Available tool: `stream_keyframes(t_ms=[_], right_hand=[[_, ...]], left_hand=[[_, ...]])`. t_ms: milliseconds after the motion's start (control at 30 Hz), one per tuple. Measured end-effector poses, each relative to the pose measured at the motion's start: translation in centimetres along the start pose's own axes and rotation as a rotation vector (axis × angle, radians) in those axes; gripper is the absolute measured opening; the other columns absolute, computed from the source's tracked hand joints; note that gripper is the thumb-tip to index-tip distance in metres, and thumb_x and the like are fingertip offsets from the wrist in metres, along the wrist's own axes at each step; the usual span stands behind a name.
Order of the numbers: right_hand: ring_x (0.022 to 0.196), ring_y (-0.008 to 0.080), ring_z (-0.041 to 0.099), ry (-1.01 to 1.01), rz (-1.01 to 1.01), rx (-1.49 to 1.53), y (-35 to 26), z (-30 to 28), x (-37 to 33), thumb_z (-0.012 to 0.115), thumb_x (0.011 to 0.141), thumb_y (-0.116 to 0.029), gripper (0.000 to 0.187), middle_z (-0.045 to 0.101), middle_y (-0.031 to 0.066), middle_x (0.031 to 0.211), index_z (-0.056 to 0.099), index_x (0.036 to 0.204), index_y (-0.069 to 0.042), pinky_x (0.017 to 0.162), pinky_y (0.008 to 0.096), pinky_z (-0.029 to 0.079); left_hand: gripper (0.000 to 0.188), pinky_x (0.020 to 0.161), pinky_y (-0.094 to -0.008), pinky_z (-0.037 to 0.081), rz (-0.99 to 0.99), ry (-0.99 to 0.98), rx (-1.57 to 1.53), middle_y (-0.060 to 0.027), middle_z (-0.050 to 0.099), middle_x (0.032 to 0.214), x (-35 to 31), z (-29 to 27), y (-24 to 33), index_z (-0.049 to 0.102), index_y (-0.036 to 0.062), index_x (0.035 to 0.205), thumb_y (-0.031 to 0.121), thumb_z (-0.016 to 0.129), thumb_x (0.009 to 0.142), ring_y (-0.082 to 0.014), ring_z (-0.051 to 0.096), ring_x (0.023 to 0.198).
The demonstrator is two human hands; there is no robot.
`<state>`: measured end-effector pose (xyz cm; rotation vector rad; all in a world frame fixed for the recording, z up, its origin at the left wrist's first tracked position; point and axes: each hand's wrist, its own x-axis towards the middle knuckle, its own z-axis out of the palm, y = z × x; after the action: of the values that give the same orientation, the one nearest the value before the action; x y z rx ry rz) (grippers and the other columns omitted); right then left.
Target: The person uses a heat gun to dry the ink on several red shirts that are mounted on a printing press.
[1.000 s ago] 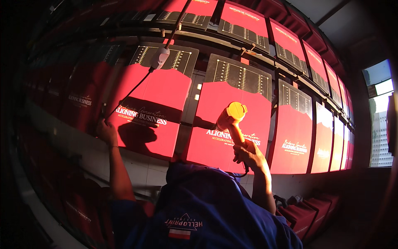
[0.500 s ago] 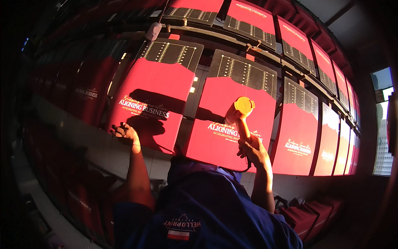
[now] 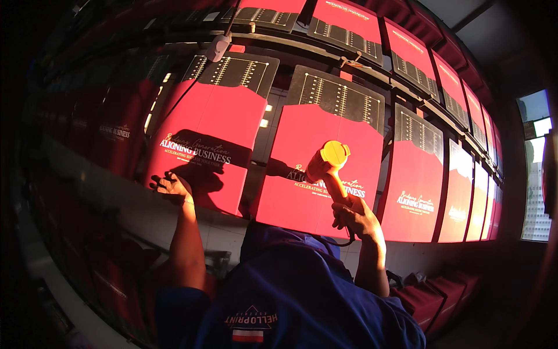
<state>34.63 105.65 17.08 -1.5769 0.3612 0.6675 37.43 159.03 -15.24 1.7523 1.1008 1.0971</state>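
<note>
My right hand (image 3: 354, 217) is closed around the handle of a yellow hair dryer (image 3: 333, 157), its dark cord hanging below my hand. The dryer is held above a red cloth piece (image 3: 331, 131) with white and gold print, which is fitted over a black board with printed scale marks (image 3: 336, 93). My left hand (image 3: 172, 187) has its fingers apart and holds nothing. It is by the lower left part of another red printed cloth (image 3: 215, 122), where dark shadows fall; whether it touches the cloth I cannot tell.
More boards with red cloth (image 3: 415, 192) run to the right, and a second row (image 3: 349, 23) lies beyond a dark rail. A cord with a pale plug (image 3: 218, 48) hangs at the upper left. Folded red pieces (image 3: 415, 302) lie low at the right, and a window (image 3: 535, 174) is beyond.
The dryer has shifted slightly left and down over the middle cloth. My left hand has moved a little to the left. The whole view has shifted slightly.
</note>
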Motion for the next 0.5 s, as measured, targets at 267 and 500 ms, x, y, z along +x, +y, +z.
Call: stream_keyframes(t_ms=[267,500], right_hand=[[0.06,0.0144,0.062,0.044,0.039,-0.093,-0.7,0.7,-0.6,0.067,0.087,-0.023,0.027,0.061,0.0056,0.069,0.059,0.093,0.002,0.057,0.0264,0.05],[0.06,0.0133,0.062,0.113,-0.051,-0.112,0.5,0.2,0.4,0.064,0.088,-0.023,0.025,0.059,0.0043,0.072,0.058,0.094,0.001,0.056,0.0263,0.05]], left_hand=[[0.046,0.105,-0.04,0.037,0.431,-0.027,0.044,-0.0017,0.039,0.149,-1.1,1.7,-0.4,0.036,0.0212,0.147,0.029,0.042,0.102,-0.0182,0.039,0.131],[0.046,0.106,-0.0497,0.042,-0.162,-0.456,-1.192,0.0051,0.026,0.158,-0.8,-0.4,0.6,0.034,0.0267,0.15,0.03,0.035,0.104,-0.0235,0.027,0.141]])
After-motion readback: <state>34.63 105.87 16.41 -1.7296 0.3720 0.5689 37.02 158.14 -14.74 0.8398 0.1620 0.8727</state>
